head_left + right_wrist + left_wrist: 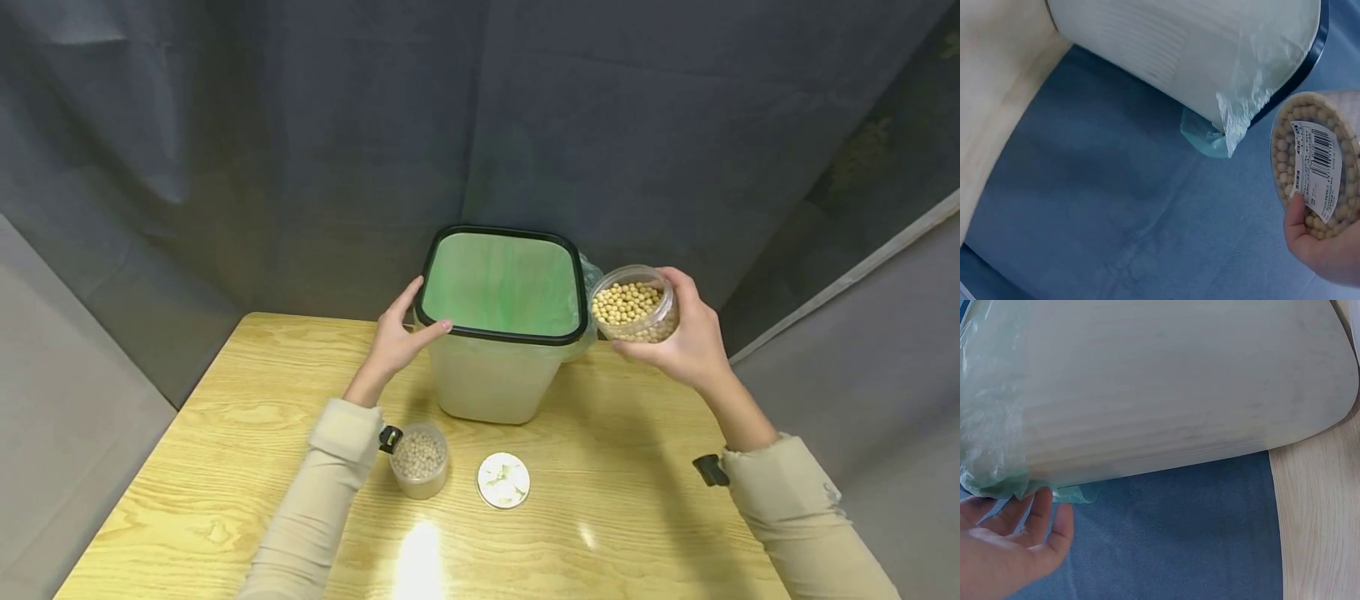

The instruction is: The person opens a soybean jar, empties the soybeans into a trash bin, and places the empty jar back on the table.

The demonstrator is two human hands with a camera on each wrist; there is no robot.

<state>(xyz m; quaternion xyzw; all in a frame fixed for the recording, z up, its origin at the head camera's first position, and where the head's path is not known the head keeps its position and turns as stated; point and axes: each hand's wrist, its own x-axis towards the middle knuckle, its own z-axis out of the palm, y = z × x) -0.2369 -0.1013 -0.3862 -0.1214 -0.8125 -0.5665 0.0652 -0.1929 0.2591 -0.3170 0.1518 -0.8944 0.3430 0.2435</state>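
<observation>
A whitish trash bin (487,387) with a black rim and a green plastic bag inside stands upright at the table's back edge. My left hand (397,333) holds the bin's left side at the rim, the thumb over the front of the rim and the fingers at the outer side. In the left wrist view those fingers are bent against the bag's folded-over edge. My right hand (686,333) grips a clear, lidless plastic jar (651,323) of round yellow beans, tilted toward the bin just right of its rim. The right wrist view shows the jar's base with a barcode label (1319,169).
A second jar of pale beans (418,460) stands on the wooden table (285,392) near my left wrist. To its right lies a round lid (503,481). Bag plastic (1207,134) hangs out at the bin's right side. Dark cloth (360,150) hangs behind the table.
</observation>
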